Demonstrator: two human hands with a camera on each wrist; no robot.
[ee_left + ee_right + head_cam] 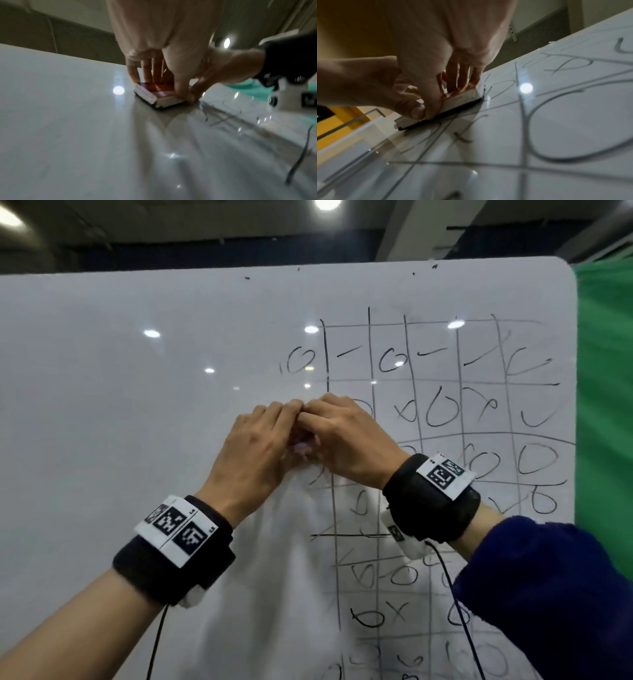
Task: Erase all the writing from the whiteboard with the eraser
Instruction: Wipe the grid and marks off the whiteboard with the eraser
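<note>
The whiteboard (137, 405) stands upright in front of me. Its left half is bare, while a hand-drawn grid of circles, crosses and dashes (445, 405) fills its right half. My left hand (260, 440) and right hand (342, 436) meet at the grid's left border and cover the eraser (303, 445) almost wholly. The wrist views show the eraser (154, 96) (453, 106) as a white block with a black felt face flat on the board. Curled fingers of my left hand (154, 81) and right hand (450, 94) both grip it, thumbs at its near edge.
A green cloth (606, 405) hangs just past the board's rounded right edge. Black cables (459, 611) dangle from both wristbands in front of the lower grid. The board's top edge (308, 268) lies well above the hands, under a dark ceiling with lamps.
</note>
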